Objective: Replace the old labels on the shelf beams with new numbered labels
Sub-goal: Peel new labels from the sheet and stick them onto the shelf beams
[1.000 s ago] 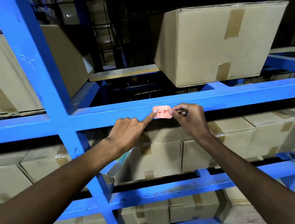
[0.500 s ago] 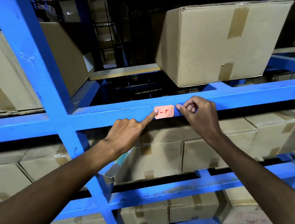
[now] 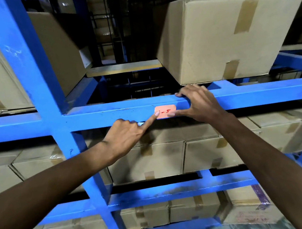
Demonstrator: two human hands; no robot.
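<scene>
A small orange label point(image 3: 165, 110) with a red handwritten number ending "-5" sits flat on the front face of the blue shelf beam point(image 3: 101, 115). My left hand point(image 3: 124, 136) points its index fingertip onto the label's left edge; its other fingers are curled, and a white corner of paper point(image 3: 140, 123) pokes out from under them. My right hand point(image 3: 200, 103) is spread, with the thumb pressing the label's lower right edge and the fingers hooked over the top of the beam.
A thick blue upright post point(image 3: 35, 73) crosses the beam to the left. A large taped cardboard box point(image 3: 221, 36) stands on the shelf just above my right hand. More boxes point(image 3: 164, 158) fill the lower shelves, and another box point(image 3: 2, 71) sits at the upper left.
My right hand let go of the label's right end, opened, and moved up so its fingers rest on the beam's top with the thumb on the label. My left finger stayed on the left edge.
</scene>
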